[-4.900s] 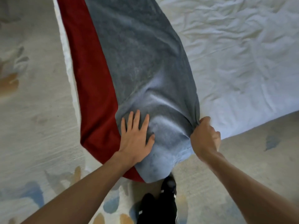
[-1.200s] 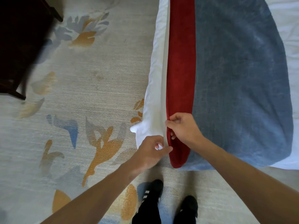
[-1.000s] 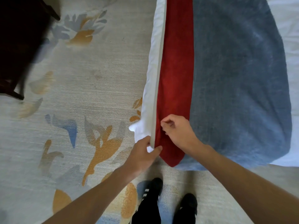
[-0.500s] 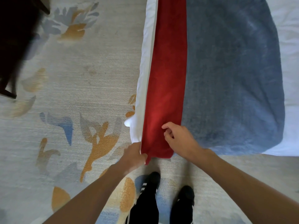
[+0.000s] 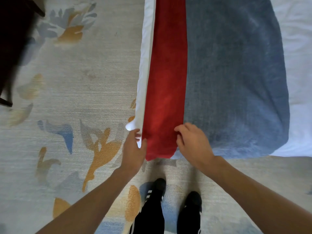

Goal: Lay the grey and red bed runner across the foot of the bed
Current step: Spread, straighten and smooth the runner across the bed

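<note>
The bed runner lies lengthwise along the bed's left edge, a wide grey field with a red band on its left side. Its near end hangs over the bed corner in front of me. My left hand grips the red band's outer edge together with the white sheet at the corner. My right hand rests on the seam between red and grey, fingers curled and pinching the cloth.
White bedding shows to the right of the runner. A pale carpet with orange and blue leaf shapes covers the floor to the left. Dark furniture stands at the upper left. My black shoes stand right below the corner.
The red band has been spread wider and flatter toward the bed's left edge. My right hand shifted right to the red-grey seam, and my left hand moved up along the sheet's edge.
</note>
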A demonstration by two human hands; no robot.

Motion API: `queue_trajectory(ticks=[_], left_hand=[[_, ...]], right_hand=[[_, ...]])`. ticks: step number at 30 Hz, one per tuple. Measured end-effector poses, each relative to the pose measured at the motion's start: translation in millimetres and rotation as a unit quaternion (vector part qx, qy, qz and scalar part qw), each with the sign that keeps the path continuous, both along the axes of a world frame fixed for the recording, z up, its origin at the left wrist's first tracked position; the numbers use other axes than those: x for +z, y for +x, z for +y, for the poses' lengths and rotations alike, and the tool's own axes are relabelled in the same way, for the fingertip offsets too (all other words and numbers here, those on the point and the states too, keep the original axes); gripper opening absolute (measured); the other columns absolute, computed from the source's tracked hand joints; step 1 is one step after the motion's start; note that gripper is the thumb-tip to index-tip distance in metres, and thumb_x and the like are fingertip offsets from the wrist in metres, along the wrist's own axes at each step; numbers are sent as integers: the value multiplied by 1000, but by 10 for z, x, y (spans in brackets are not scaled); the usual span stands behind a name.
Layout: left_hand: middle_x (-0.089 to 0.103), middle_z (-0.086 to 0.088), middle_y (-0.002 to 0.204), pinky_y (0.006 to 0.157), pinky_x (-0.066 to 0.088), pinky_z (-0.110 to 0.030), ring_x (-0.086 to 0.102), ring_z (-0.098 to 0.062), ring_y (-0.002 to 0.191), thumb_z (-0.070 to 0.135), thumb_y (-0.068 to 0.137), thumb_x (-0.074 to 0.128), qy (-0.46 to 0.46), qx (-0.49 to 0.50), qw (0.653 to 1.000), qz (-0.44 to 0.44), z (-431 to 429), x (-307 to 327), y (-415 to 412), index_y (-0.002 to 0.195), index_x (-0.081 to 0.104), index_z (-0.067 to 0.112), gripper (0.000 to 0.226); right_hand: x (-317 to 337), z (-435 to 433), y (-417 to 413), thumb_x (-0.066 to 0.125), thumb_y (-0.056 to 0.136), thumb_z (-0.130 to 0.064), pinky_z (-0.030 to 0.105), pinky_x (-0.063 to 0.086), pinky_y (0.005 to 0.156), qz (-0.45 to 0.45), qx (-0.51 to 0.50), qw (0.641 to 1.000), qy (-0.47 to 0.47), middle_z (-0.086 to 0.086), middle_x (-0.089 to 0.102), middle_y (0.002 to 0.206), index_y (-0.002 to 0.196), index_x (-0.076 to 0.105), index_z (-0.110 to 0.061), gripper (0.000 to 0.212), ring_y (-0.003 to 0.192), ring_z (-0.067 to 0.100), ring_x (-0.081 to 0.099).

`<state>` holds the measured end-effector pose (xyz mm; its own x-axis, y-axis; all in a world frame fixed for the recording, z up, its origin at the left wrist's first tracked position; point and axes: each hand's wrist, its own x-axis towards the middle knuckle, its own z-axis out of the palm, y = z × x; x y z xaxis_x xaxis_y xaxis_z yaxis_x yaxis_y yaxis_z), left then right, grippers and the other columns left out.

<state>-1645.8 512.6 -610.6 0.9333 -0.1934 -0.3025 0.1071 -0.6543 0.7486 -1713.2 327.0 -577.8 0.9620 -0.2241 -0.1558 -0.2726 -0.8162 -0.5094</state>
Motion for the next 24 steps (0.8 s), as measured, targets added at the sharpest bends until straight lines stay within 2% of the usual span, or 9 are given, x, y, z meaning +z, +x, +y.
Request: queue_trajectory(ticks=[2,4,7,9,11,13,16,21,24], left_hand=[[55,0,114,85,43,-25,54,-16,103,22,90,59,-14,7,998,-56,-133,140,120,130,44,16,43],[48,-7,128,98,39,-34,48,-20,116,23,90,60,36,-47,986,-158,-273,261,272,136,41,15,50],[33,-16,148,110,26,-49,30,-33,136,29,89,56,169,-245,908,-295,-508,365,483,143,35,16,59],[21,-12,155,115,16,-52,16,-34,142,39,90,49,221,-370,851,-300,-679,368,556,146,28,21,63],[9,-9,158,116,6,-51,5,-33,145,49,91,38,264,-433,812,-290,-831,312,588,149,19,25,66],[-2,-9,159,115,-1,-50,-4,-33,145,56,91,29,294,-441,803,-272,-938,227,582,150,6,28,69],[-14,-6,158,114,-7,-52,-13,-33,144,62,90,24,308,-427,816,-240,-972,82,538,148,-9,31,73],[-18,-5,157,112,-10,-55,-18,-32,143,66,88,20,312,-420,821,-227,-964,24,528,146,-16,35,75],[-14,-8,158,111,-8,-60,-13,-36,143,71,84,22,320,-414,816,-246,-1027,49,534,146,-15,35,81]], right_hand=[[24,-94,-24,57,87,-10,43,44,90,-20,-21,998,-55,13,59,113,116,62,-7,29,100,30,56],[22,-231,-49,60,86,-13,48,37,98,-15,-40,991,-124,19,51,128,122,58,-7,37,118,35,49],[-28,-468,-95,47,94,-31,51,15,113,61,-56,980,-182,20,18,154,144,32,-13,56,143,35,15],[-81,-587,-118,37,96,-41,52,9,115,99,-50,975,-193,16,4,158,150,16,-18,62,145,33,3],[-113,-641,-115,34,96,-45,53,10,116,105,-30,972,-207,15,1,158,151,11,-19,64,145,33,1],[-119,-680,-90,33,95,-47,53,7,115,102,-32,972,-209,15,-1,158,151,7,-20,67,145,34,-1],[-173,-740,-85,30,95,-51,55,3,114,119,-30,971,-207,11,-9,159,150,-2,-24,69,145,32,-6],[-215,-780,-124,27,96,-53,55,0,116,130,-19,975,-177,7,-16,158,149,-9,-28,69,145,28,-13],[-187,-758,-73,28,96,-53,56,0,115,128,-31,979,-159,9,-14,158,150,-4,-27,68,145,29,-12]])
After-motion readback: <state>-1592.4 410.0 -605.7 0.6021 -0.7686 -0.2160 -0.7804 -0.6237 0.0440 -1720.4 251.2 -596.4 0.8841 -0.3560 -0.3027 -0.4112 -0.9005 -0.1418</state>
